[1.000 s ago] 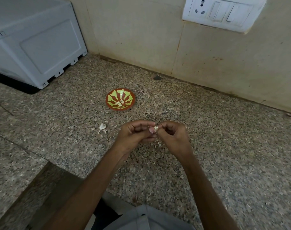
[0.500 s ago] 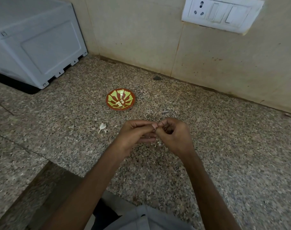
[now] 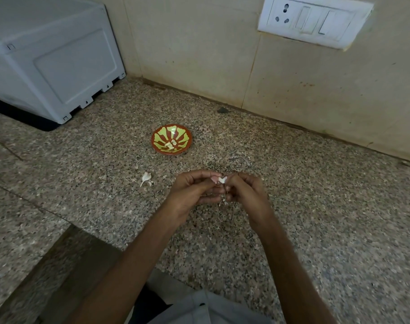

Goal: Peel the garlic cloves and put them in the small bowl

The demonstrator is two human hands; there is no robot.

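left hand and right hand pinch a garlic clove between curled fingertips above the granite counter, near the small bowl; i see only a white sliver, the rest hidden.

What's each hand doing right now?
Left hand: pinching the garlic clove.
Right hand: pinching the same clove from the other side.

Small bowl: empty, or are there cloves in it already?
Not empty. A few pale peeled garlic cloves lie in the middle of the small bowl, which stands upright on the granite counter.
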